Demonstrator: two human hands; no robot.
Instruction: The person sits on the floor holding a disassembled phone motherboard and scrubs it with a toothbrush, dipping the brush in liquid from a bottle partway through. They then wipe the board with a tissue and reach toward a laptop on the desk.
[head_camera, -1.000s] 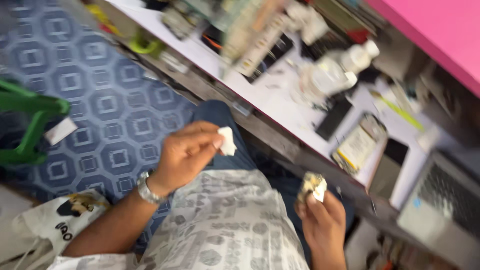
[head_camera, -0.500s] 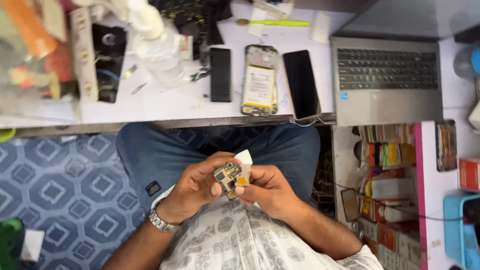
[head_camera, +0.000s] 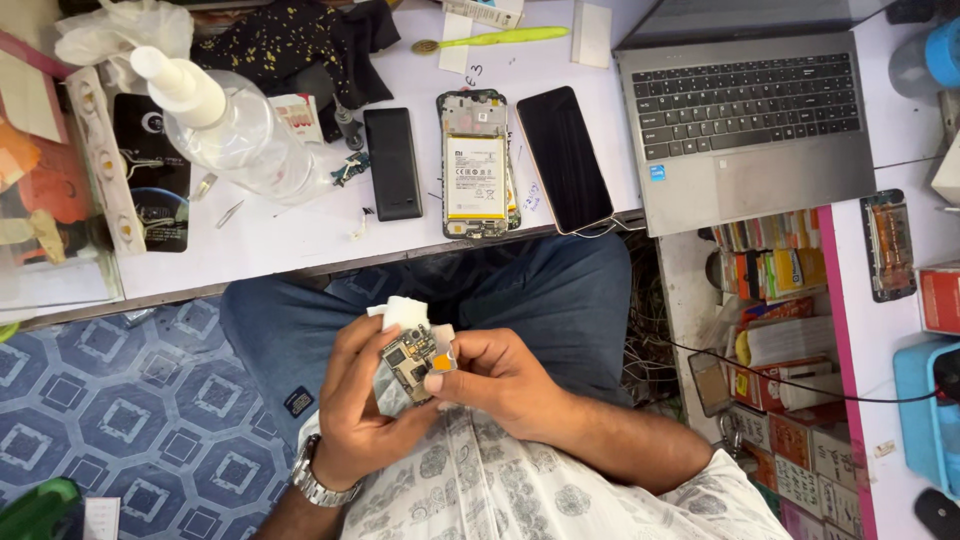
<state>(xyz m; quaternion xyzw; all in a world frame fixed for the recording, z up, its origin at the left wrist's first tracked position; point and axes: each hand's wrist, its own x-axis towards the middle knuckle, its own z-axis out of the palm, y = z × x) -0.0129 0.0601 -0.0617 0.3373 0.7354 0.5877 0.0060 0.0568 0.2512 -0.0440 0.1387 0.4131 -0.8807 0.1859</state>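
Over my lap, my left hand cradles a small phone circuit board together with a white wad of tissue behind it. My right hand pinches the board's right edge, thumb on an orange part. Both hands sit close together above my blue jeans, below the white desk's front edge. A metal watch is on my left wrist.
On the desk lie an opened phone with its battery showing, a black phone screen, a black slab, a clear squeeze bottle, a grey laptop and a green toothbrush. Shelves of boxes stand at right.
A second ago my hands were apart, each holding something, and the view was tilted. They have come together on the board over my lap, and the view has steadied above the desk.
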